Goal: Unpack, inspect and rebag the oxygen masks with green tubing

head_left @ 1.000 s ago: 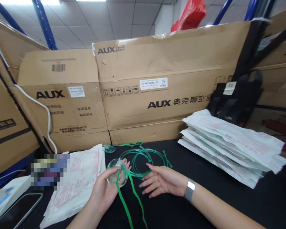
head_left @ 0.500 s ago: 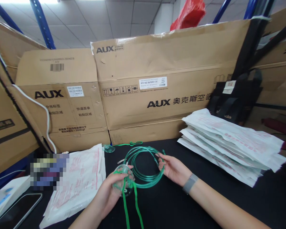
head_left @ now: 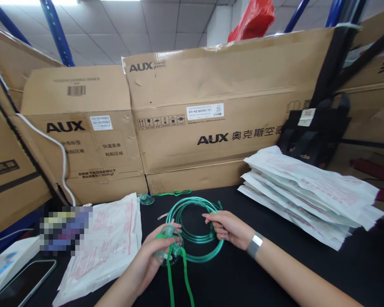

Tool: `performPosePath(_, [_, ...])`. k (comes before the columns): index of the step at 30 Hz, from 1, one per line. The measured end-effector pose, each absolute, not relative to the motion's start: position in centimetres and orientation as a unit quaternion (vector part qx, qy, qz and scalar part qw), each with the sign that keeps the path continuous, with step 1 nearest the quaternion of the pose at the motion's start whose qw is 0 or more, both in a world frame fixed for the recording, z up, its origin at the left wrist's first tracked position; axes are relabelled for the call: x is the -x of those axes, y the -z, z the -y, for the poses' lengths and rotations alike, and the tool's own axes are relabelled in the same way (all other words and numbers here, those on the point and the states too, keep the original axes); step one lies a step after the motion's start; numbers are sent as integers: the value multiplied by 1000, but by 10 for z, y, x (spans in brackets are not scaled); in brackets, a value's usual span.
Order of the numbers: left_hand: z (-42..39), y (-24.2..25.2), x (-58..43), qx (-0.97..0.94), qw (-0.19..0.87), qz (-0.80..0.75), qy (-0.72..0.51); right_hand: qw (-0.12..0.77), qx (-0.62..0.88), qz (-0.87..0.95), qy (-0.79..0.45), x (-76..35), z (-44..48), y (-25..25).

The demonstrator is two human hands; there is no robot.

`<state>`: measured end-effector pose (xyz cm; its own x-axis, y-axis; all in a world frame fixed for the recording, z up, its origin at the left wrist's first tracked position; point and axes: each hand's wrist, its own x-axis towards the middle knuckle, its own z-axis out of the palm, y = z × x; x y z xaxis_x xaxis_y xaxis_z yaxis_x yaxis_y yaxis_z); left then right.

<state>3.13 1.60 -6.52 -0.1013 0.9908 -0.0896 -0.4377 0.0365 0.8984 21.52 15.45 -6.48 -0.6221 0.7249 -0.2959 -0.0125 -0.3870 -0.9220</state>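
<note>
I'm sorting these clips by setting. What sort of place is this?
Probably a warehouse or stockroom packing bench: large AUX cartons stand behind the black table, blue racking rises overhead, and a stack of sealed pouches lies at the right.

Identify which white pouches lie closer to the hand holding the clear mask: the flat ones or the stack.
The flat pouches, lying just beside the left hand that grips the clear mask; the stack of pouches sits far across.
</note>
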Motion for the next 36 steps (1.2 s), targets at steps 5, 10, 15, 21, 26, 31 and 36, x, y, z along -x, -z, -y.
performPosePath(5, [-16,59,-34,-332,568,-449,-604,327,367,569,-659,-214,-151,58])
performPosePath(10, [-17,60,-36,-340,554,-471,-596,366,376,601,-603,-215,-149,55])
performPosePath(15, [-18,59,-36,-345,541,-492,-589,335,342,504,-719,-215,-150,58])
performPosePath(21, [-17,61,-37,-358,531,-505,-579,320,328,450,-767,-217,-156,58])
performPosePath(26, [-18,62,-36,-343,514,-496,-609,343,332,462,-747,-220,-159,57])
performPosePath(31, [-23,63,-30,-301,480,-470,-677,309,333,591,-666,-220,-159,60])
performPosePath(36, [-26,69,-31,-291,501,-474,-664,244,342,692,-588,-214,-148,54])
